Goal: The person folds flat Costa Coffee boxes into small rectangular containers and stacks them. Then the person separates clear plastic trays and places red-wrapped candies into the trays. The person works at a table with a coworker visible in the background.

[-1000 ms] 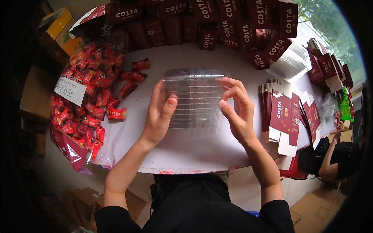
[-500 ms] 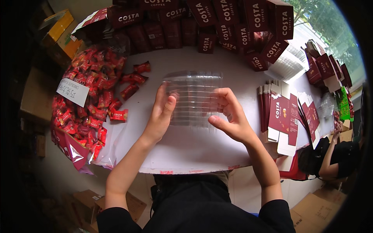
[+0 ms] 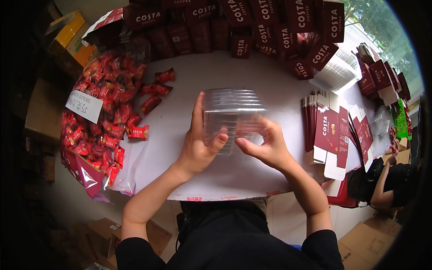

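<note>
Since a second ago your right hand (image 3: 265, 146) came down from the top edge of the trays (image 3: 234, 114) to their near corner, and your left hand (image 3: 198, 144) slid lower too. The trays are a clear ribbed plastic stack, lying on the white table (image 3: 234, 72) in front of you. Both hands' fingers pinch the stack's near edge. Red sweets (image 3: 103, 112) lie left, dark red boxes (image 3: 252, 22) behind

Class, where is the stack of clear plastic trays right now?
The clear plastic trays sit mid-table in the head view, held between the left hand and right hand.
</note>
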`<state>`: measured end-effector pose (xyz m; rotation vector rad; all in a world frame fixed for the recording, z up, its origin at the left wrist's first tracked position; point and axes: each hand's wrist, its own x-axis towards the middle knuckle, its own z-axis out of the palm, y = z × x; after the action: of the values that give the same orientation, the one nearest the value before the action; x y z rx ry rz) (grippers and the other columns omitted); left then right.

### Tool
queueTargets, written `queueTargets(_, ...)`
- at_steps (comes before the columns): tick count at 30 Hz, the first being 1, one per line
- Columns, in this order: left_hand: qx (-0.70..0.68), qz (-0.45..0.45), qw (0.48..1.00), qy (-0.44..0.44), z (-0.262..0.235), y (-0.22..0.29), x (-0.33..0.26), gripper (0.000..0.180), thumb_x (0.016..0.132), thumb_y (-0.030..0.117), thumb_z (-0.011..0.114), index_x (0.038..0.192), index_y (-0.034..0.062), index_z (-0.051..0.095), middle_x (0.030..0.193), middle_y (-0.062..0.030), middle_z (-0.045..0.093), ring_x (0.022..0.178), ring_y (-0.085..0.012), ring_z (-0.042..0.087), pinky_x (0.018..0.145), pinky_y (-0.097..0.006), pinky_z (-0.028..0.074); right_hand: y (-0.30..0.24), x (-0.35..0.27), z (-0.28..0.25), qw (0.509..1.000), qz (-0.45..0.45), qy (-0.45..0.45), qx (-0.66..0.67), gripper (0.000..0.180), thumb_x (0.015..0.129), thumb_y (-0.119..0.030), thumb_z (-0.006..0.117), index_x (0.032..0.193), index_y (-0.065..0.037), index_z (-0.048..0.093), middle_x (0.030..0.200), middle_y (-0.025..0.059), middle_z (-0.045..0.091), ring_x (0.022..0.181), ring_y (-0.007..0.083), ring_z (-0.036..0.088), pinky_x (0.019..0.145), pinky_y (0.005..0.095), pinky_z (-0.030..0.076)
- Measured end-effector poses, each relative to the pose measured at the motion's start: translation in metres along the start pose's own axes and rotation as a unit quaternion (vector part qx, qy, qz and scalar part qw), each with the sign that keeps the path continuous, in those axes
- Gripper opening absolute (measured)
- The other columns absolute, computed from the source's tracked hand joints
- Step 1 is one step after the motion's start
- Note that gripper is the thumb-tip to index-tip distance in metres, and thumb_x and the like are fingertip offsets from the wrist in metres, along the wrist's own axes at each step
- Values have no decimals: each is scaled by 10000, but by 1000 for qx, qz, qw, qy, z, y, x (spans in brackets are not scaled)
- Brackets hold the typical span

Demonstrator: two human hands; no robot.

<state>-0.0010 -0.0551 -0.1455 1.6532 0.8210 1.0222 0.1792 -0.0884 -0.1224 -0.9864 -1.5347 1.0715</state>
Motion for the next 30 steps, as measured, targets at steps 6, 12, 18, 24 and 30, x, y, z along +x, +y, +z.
queueTargets(6, -22, -9, 1000, -6, -3, 4, 1, 955, 804, 596, 515, 1408, 36, 34, 1289, -181, 381, 1115, -249, 473, 944, -338, 381, -2, 1, -2, 999, 28, -4, 28, 293, 771, -112, 670, 1010, 35, 582, 904, 102, 646, 856, 167, 616, 799, 300, 475)
queueTargets(12, -38, -19, 999, -21, -5, 3, 2, 917, 821, 579, 506, 1408, 30, 63, 1280, -179, 387, 1123, -239, 464, 951, -334, 373, -6, 2, -2, 998, 40, 1, 58, 284, 778, -99, 652, 1015, 40, 580, 917, 107, 647, 854, 161, 616, 793, 295, 477)
queueTargets(18, 13, 8, 1000, 8, -4, 6, 3, 934, 808, 598, 510, 1405, 24, 79, 1237, -173, 429, 1077, -225, 498, 928, -331, 394, -7, 1, 6, 997, 33, 66, 11, 227, 735, -35, 625, 942, 41, 567, 783, 77, 653, 779, 132, 622, 729, 269, 484)
queueTargets(24, 1, 23, 997, 67, -13, 6, 4, 837, 852, 508, 510, 1405, 22, 111, 1108, -140, 482, 966, -191, 541, 830, -308, 445, -9, 2, -3, 991, 6, 124, -43, 254, 721, -22, 608, 955, 47, 539, 751, 74, 635, 745, 119, 616, 661, 242, 489)
queueTargets(30, -269, -136, 945, 125, -53, -2, 28, 681, 893, 540, 378, 1343, 35, 299, 1184, -160, 500, 1063, -233, 516, 869, -366, 437, -6, 10, -43, 950, -39, 293, 100, 305, 767, -53, 585, 1045, 56, 520, 850, 57, 599, 757, 82, 560, 695, 217, 471)
